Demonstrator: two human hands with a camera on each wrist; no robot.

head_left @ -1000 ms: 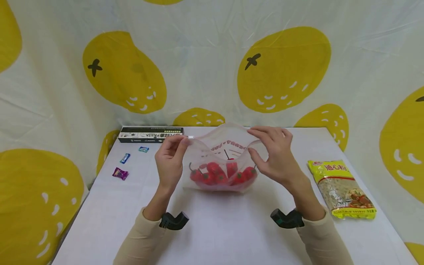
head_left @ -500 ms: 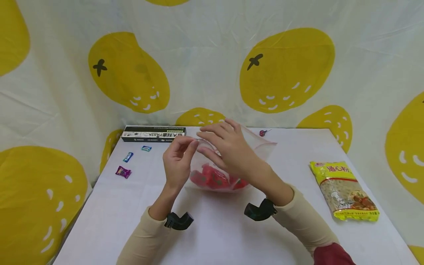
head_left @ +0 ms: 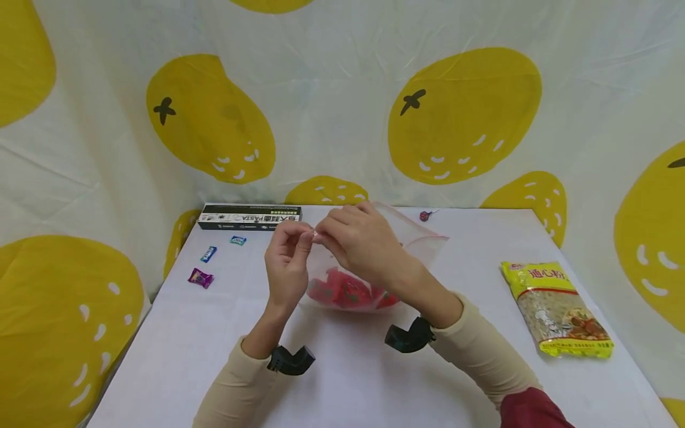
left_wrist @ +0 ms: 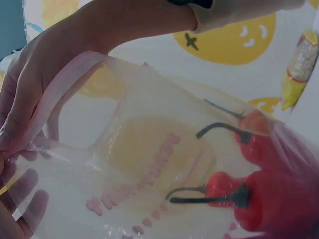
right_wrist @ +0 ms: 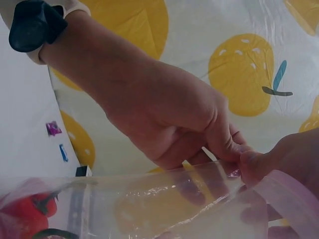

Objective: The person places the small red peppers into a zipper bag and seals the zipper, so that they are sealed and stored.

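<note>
Near the middle of the table, a translucent zip bag (head_left: 423,246) stands with several red peppers (head_left: 348,291) in its bottom. Green stems on the peppers show through the plastic in the left wrist view. My left hand (head_left: 287,267) pinches the bag's top left corner between thumb and fingers. Right beside it, my right hand (head_left: 366,244) reaches across the bag and pinches the same corner. The pink zip strip (left_wrist: 57,94) bends into a loop, and the mouth gapes away from the fingers. In the head view, my right hand hides part of the bag.
A black-and-white pasta box (head_left: 250,217) lies at the back left. Before it are a purple-wrapped candy (head_left: 200,278) and two blue-wrapped candies (head_left: 209,254). A lollipop (head_left: 425,216) lies by the back edge, a yellow macaroni packet (head_left: 556,309) at the right. A fruit-print curtain (head_left: 326,119) hangs behind.
My right hand has moved left from the bag's right side to the left corner, its fingers closing there. The left hand keeps its pinch. The lollipop behind the bag has come into view.
</note>
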